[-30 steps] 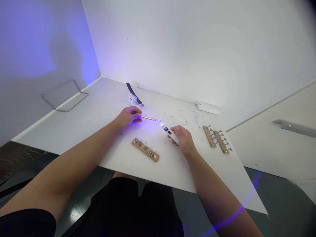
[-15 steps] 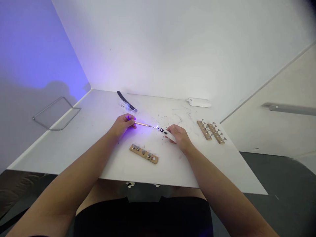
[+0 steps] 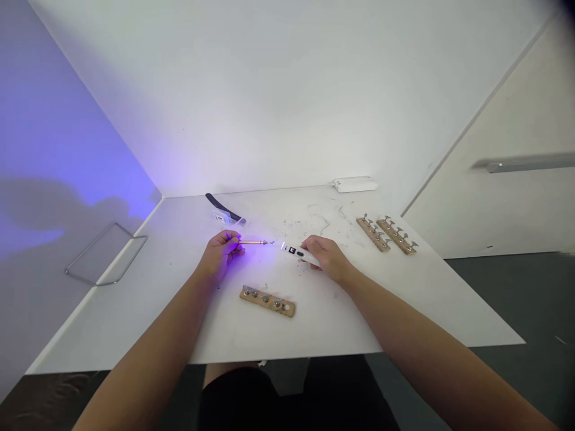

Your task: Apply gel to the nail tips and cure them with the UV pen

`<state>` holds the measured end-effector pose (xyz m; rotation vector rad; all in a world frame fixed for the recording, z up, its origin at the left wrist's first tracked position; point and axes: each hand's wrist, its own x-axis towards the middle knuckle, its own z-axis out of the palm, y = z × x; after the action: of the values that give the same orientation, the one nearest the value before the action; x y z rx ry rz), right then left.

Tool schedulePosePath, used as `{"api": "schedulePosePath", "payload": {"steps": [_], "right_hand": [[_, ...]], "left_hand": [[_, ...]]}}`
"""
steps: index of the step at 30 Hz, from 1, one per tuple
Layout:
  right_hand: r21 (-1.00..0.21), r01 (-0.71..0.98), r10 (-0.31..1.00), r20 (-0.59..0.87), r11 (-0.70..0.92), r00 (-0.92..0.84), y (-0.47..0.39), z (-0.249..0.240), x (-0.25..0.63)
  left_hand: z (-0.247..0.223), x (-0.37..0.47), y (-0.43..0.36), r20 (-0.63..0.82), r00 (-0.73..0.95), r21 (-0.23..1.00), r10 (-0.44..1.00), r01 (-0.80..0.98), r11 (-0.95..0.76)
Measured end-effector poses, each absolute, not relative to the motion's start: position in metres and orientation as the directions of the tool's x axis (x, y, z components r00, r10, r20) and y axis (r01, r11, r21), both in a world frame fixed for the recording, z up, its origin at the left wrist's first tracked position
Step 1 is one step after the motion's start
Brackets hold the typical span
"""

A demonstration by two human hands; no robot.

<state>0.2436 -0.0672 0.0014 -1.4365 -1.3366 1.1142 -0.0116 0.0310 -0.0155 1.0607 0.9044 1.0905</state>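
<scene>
Between its fingertips, my left hand [image 3: 221, 254] grips a thin copper-coloured pen [image 3: 252, 242], which points right with a small metal tip. My right hand [image 3: 327, 257] is closed round a white handheld lamp [image 3: 302, 253] with a dark display and a dark button. Its lit end faces the pen tip across a short gap, and violet light falls over my left hand and the table. Nearer to me lies a wooden strip [image 3: 268, 301] bearing several round metal pieces and a round hole at its right end.
Two wooden strips [image 3: 374, 234] [image 3: 397, 235] with metal stands lie at the right. A black curved file [image 3: 224, 208] and a small clear case [image 3: 221, 218] are at the back left. A white power strip [image 3: 354, 184] rests by the wall. A wire frame [image 3: 108, 254] leans at the left.
The view has tilted and shifted. The pen now lies more level, and the gap between its tip and the lamp looks slightly wider. Both hands keep their holds.
</scene>
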Motion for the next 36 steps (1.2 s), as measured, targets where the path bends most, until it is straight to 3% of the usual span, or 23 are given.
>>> {"api": "schedulePosePath", "payload": {"steps": [36], "right_hand": [[-0.976,0.214,0.999,-0.04,-0.042,0.014,-0.07,0.007,0.245]], "left_hand": [[-0.016,-0.011,0.031,-0.02,0.286,0.986,0.958,-0.152,0.066]]}}
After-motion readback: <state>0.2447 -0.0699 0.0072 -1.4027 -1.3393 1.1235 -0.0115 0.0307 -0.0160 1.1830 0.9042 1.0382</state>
